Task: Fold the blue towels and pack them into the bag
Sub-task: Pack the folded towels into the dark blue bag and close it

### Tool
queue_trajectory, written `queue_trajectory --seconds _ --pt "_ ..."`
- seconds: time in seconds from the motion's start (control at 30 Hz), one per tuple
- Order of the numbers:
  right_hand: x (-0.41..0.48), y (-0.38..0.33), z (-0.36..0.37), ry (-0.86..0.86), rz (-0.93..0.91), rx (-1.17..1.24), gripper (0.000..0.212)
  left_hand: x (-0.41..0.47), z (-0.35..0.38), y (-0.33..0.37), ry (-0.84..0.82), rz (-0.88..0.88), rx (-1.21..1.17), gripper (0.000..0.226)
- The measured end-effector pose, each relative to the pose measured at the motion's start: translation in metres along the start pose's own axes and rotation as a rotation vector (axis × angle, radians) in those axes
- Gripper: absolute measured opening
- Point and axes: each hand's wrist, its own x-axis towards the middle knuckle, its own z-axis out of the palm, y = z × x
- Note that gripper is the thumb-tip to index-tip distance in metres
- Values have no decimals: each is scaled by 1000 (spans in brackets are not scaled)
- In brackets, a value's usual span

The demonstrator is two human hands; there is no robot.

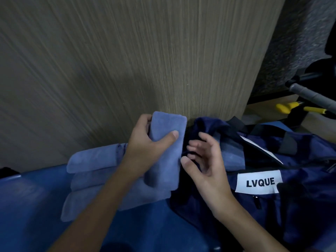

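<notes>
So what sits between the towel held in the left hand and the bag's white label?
The right hand, fingers relaxed, close beside the towel and over the bag, in the head view.

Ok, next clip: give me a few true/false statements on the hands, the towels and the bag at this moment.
1. The left hand grips a folded blue towel. True.
2. The right hand holds a second towel. False: its fingers are loosely spread and hold nothing, just over the bag.
3. The bag bears a white label reading LVQUE. True.
4. Every other towel is already packed. False: stacked towels, folded, lie outside the bag, left of the held one.
</notes>
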Motion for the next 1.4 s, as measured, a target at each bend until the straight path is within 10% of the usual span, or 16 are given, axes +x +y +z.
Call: queue_trajectory --seconds 0.43,0.8,1.03,1.4 --pt "-10 -31 -65 8 16 7 69 -33 62 35 -214 24 -131 45" --pt "-18 -36 -159 236 5 -142 37 -7 106 37 -422 661 695 39" --pt "-25 -37 -183 233 71 -152 37 13 135 34 -597 588 1066 45" --pt "4 -26 -179 159 361 -94 47 18 134 44 -460 431 579 76"
